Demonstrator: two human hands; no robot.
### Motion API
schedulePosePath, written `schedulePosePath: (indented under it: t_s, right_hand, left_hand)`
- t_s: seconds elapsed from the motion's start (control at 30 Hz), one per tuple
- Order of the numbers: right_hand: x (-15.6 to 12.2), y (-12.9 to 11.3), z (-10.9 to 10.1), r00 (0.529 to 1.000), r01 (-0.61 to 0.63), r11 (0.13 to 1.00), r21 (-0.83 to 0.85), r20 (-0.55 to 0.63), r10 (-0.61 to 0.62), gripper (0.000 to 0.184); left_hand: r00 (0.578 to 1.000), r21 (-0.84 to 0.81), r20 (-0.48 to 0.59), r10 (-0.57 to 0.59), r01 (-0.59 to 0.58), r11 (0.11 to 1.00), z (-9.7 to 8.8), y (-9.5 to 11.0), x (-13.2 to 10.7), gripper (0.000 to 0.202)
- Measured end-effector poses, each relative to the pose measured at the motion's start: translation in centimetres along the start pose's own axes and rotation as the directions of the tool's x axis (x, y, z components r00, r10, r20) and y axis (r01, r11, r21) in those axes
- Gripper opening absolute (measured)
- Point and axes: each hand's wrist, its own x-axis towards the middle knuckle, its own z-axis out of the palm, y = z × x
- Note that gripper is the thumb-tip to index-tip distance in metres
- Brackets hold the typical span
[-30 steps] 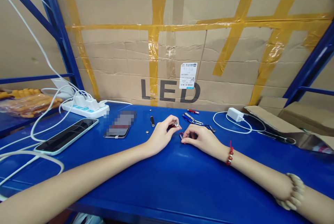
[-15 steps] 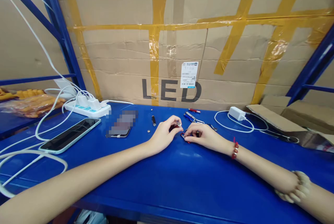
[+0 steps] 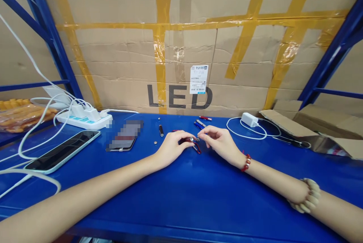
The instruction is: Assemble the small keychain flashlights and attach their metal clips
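My left hand (image 3: 172,147) is closed around a small dark red keychain flashlight (image 3: 187,140) with a silver tip, and a red clip (image 3: 197,148) hangs beneath it on the blue table (image 3: 181,194). Fingertips of my right hand (image 3: 218,141) are pinched together right at the flashlight's silver end, gripping a tiny part I cannot make out. Both hands meet at the middle of the table. A red bead bracelet (image 3: 245,163) sits on my right wrist.
Behind the hands lie blue and red small flashlights (image 3: 200,123), a black cylinder (image 3: 161,130) and a tiny round part (image 3: 155,143). Two phones (image 3: 61,151) and a white power strip (image 3: 84,119) sit left. A white charger (image 3: 249,119) with cable and cardboard boxes (image 3: 309,129) lie right.
My right hand has lifted off the red clip on the table and moved up to pinch at the flashlight's silver tip. The view has shifted slightly.
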Motion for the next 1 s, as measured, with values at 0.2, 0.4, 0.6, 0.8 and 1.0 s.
schedulePosePath:
  t_s: [0.2,0.4,0.6,0.8,1.0]
  right_hand:
    - [-0.5,-0.7,0.7,0.995,0.076,0.997,0.005,0.062,-0.077,0.023]
    - [-0.6,-0.6,0.7,0.995,0.071,0.997,-0.027,0.066,-0.069,0.026]
    - [-0.3,-0.8,0.7,0.998,0.009,0.999,-0.045,0.068,-0.006,0.026]
    - [0.0,0.0,0.5,0.998,0.038,0.993,-0.11,0.044,-0.033,0.025]
    - [-0.1,-0.2,-0.3,0.976,0.199,0.848,-0.491,0.019,-0.219,0.022]
  left_hand:
    - [0.991,0.056,0.095,0.092,-0.097,0.994,0.0,-0.3,0.0,0.012]
    - [0.987,0.057,0.1,0.123,-0.129,0.99,0.0,-0.4,0.0,0.013]
    - [0.991,0.046,0.102,0.089,-0.094,0.994,0.0,-0.2,0.0,0.013]
    - [0.991,0.067,0.121,0.05,-0.058,0.996,-0.1,-0.1,0.0,0.014]
    - [0.997,0.149,0.081,-0.021,0.009,0.989,0.0,-0.1,0.0,0.016]
